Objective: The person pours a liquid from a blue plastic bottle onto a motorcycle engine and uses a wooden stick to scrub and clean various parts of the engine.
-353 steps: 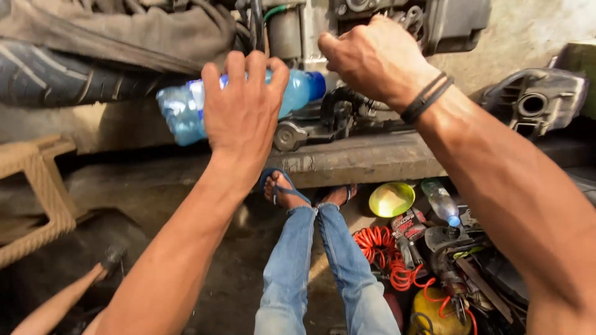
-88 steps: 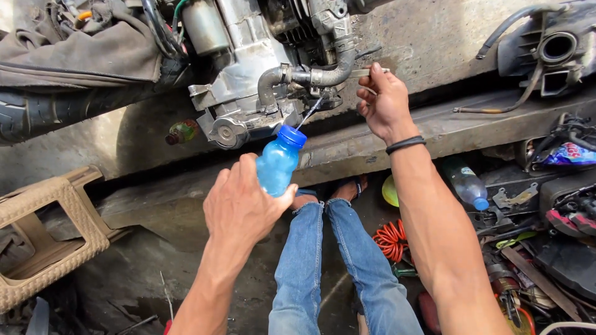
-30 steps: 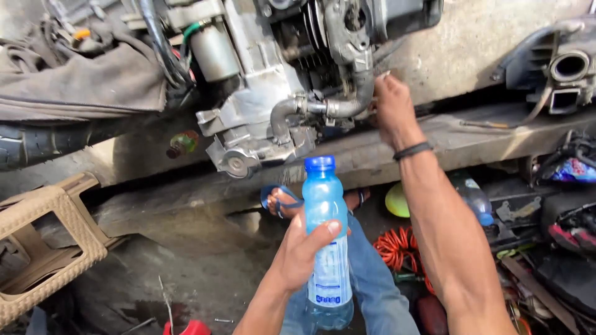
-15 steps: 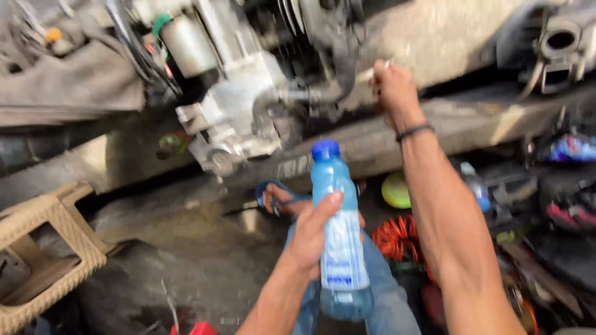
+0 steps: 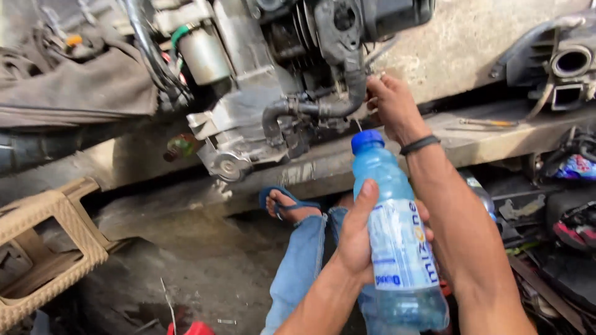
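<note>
My left hand (image 5: pixel 357 232) grips a clear plastic bottle (image 5: pixel 397 242) with a blue cap and a white label, held upright over my lap, with some liquid in the bottom. My right hand (image 5: pixel 391 107) reaches up to the motorcycle engine (image 5: pixel 267 80) and pinches something small beside the black rubber hose (image 5: pixel 323 108); what it holds is too small to tell. A black band sits on that wrist. My jeans-clad legs and a foot in a blue sandal (image 5: pixel 285 201) stretch toward the concrete ledge (image 5: pixel 484 133).
A tan woven plastic stool (image 5: pixel 43 242) lies at the left. Black engine covers (image 5: pixel 559 62) rest on the ledge at the right, with tools and parts (image 5: pixel 559 229) piled on the ground below. Grey fabric (image 5: pixel 74 93) hangs at upper left.
The bottle went from lying sideways against the engine to being tipped at it, and now stands upright, lowered toward my lap. My right hand stayed at the hose.
</note>
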